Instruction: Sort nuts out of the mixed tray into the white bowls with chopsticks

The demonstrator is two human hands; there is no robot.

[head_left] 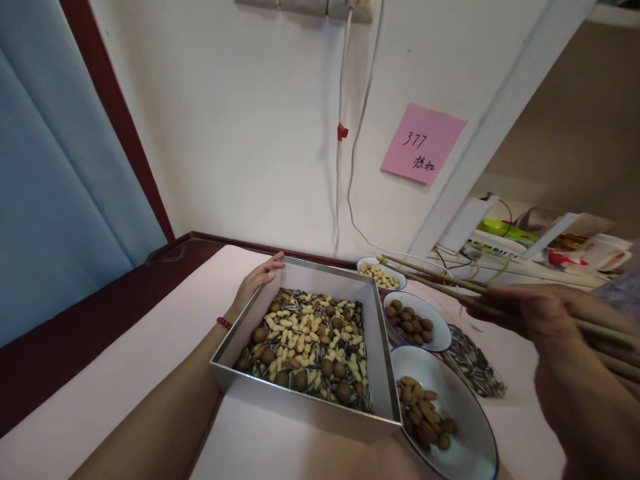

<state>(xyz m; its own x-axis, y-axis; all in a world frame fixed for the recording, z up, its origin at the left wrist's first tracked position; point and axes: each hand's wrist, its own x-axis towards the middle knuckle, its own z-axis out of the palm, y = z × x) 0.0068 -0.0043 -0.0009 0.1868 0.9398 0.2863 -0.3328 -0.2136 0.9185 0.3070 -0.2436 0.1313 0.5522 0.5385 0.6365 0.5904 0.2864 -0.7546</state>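
Observation:
My left hand (257, 277) grips the far left corner of a white box (325, 272), its fingers over the rim. Inside lie mixed peanuts (300, 327), striped sunflower seeds and round brown nuts (327, 367). My right hand (565, 347) is closed around a pair of wooden chopsticks (440, 273). Their tips are over the far bowl (367, 261), which contains peanuts (383, 277); whether they pinch a peanut is hard to tell. A middle bowl (440, 330) holds round brown nuts (407, 323). In the nearest bowl (470, 427) are almonds (420, 413) and a few round nuts.
A heap of sunflower seeds (475, 363) lies right of the bowls. White paper (125, 353) covers the tabletop. White cables (350, 133) run down the wall beside a pink note (424, 143). A cluttered shelf (540, 247) stands at right, a blue curtain (65, 147) at left.

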